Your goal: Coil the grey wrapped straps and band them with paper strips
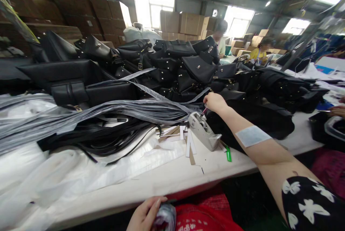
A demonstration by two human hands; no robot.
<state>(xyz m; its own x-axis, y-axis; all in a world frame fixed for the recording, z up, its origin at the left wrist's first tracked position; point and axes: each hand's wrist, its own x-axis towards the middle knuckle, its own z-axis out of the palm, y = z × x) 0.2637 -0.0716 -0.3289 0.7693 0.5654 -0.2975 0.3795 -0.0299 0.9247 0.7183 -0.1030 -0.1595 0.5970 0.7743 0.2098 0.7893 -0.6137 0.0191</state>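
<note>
My right hand reaches out over the white table, its fingers pinched on a small red-tipped tool whose point sits at the grey tape dispenser. A pale plaster is stuck on that forearm. My left hand is low at the table's near edge, closed around a crumpled clear plastic wrap in my lap. Black leather handbags lie piled just beyond the right hand.
Grey plastic strips and black straps lie left of the dispenser, with white and brown paper strips and a green pen beside it. Cardboard boxes are stacked behind. Two people sit at the back right; another hand shows at the right edge.
</note>
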